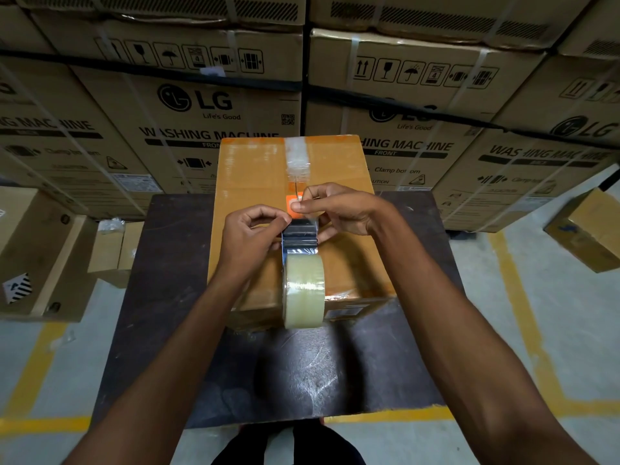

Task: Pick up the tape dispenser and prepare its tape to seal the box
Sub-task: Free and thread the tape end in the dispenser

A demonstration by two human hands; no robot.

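Observation:
A tape dispenser (299,241) with a black head and a fat roll of clear tape (303,290) hovers over a brown box (255,176) standing on a dark table (174,263). My left hand (250,234) grips the dispenser's left side near its head. My right hand (339,209) pinches the loose clear tape end just beyond the head, thumb and forefinger together. A strip of clear tape (297,156) runs down the box's top seam at its far end. The dispenser's handle is hidden by the roll and my hands.
Large stacked washing-machine cartons (201,105) form a wall behind the table. Smaller cartons stand on the floor at the left (40,256) and right (587,226). Yellow lines (523,313) mark the grey floor around the table.

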